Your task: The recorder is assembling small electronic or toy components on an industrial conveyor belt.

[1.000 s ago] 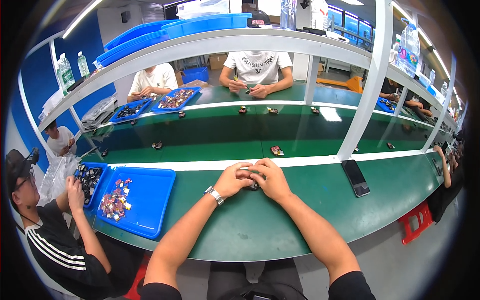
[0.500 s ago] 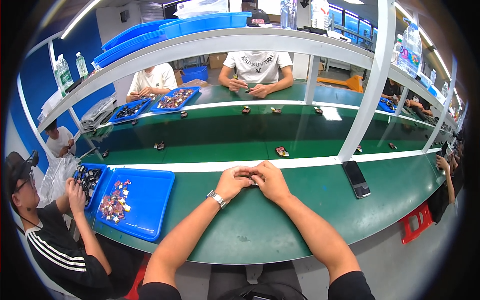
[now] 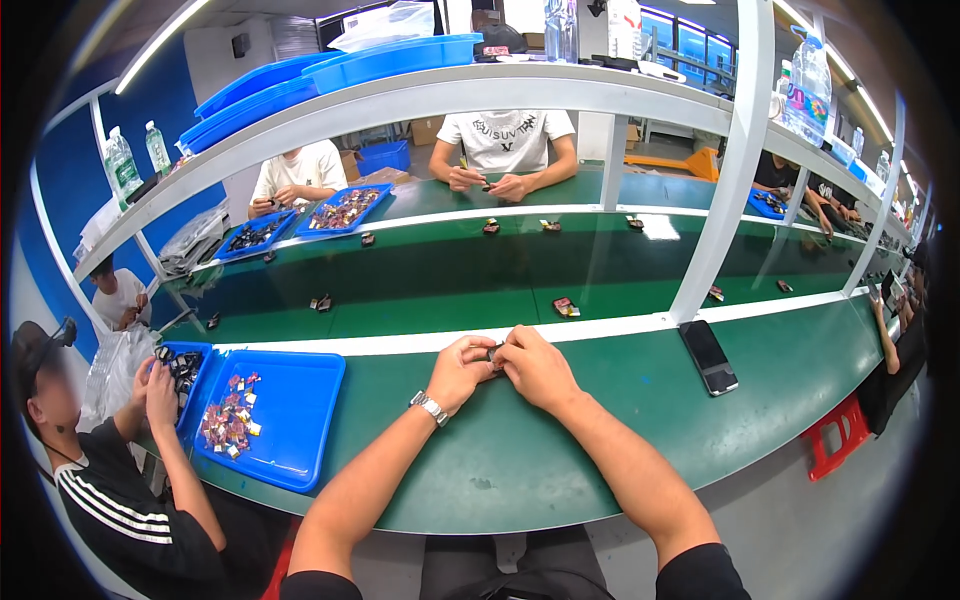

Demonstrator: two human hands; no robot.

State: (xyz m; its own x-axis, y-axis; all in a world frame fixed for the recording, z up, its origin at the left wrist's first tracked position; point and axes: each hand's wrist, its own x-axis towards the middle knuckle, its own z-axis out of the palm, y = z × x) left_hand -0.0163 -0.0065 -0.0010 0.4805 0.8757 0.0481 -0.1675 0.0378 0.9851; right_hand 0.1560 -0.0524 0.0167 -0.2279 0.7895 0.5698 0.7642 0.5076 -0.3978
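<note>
My left hand (image 3: 462,376), with a metal-banded watch (image 3: 430,407) on its wrist, and my right hand (image 3: 537,370) meet over the green worktop near its far edge. Between their fingertips is a small dark piece (image 3: 493,353), mostly covered by the fingers, so its exact kind cannot be made out. Both hands are closed on it, with thumbs and fingers pinching. To the left of my forearm lies a blue tray (image 3: 300,420) with a heap of small reddish, white and yellow parts (image 3: 230,420).
A black phone (image 3: 708,357) lies to the right. Beyond a white rail, the green conveyor belt (image 3: 440,309) carries scattered small parts. At left, a co-worker (image 3: 110,470) handles something dark beside a tray of black parts (image 3: 183,372). A white post (image 3: 728,180) and overhead shelf (image 3: 450,95) stand ahead.
My right fingers have shifted on the dark piece, showing more of it. The co-worker at left now has both hands raised together. The whole view has moved slightly.
</note>
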